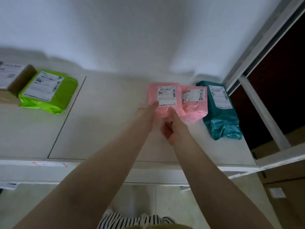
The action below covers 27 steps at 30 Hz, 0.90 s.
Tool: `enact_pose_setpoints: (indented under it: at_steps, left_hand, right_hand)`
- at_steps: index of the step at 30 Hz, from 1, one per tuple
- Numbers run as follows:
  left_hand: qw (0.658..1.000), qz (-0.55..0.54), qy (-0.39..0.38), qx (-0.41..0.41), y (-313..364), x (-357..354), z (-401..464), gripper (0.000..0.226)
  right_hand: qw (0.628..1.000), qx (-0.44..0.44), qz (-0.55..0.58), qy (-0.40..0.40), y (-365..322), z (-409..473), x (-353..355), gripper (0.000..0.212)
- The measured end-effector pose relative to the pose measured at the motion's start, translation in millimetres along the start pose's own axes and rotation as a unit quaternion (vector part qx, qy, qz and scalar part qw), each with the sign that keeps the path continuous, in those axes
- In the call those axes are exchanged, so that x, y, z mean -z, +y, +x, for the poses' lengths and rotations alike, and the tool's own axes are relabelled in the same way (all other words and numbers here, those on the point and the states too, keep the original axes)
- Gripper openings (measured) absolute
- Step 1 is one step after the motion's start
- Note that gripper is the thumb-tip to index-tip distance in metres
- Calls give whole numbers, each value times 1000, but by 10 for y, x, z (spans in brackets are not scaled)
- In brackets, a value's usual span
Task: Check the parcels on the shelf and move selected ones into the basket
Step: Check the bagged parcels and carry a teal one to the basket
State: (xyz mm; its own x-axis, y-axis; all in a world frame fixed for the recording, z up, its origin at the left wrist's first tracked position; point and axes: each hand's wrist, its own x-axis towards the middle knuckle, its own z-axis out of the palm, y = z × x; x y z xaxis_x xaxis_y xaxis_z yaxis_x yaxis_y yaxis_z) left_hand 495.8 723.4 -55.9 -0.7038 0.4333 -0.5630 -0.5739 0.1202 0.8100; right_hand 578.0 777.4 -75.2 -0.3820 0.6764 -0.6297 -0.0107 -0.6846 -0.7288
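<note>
Both hands grip a pink parcel (160, 98) with a white label on the shelf (102, 113): left hand (146, 111) at its edge, right hand (173, 128) below.

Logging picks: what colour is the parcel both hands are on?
Pink, with a white label; the parcel shows in the head view, left hand and right hand at its near edge.

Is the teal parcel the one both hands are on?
No, the left hand and right hand grip the near edge of a pink parcel, while the teal parcel lies untouched further right.
</note>
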Motion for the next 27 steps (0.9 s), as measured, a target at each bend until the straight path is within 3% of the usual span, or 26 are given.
enact_pose_setpoints:
  at_steps: [3,6,13,19,22,27]
  left_hand:
    - [999,26,27,-3,-9,-104,40,40]
    - [997,50,54,-11,-20,-176,114,44]
    - [994,65,67,-55,-96,-116,89,22]
    - [989,41,84,-111,-88,361,-109,15]
    - [989,16,70,-127,-96,647,-209,19]
    - [991,-40,10,-125,-87,913,-359,6]
  right_hand:
    - [1000,-8,13,-5,-30,69,12,25]
    - [1000,-6,19,-7,-64,80,-6,26]
    - [1000,10,-10,-18,5,63,14,28]
    - [996,24,-20,-85,-12,-64,22,32]
    - [991,36,-22,-130,-33,-136,5,19]
    - [981,33,-65,-178,-54,-273,-1,20]
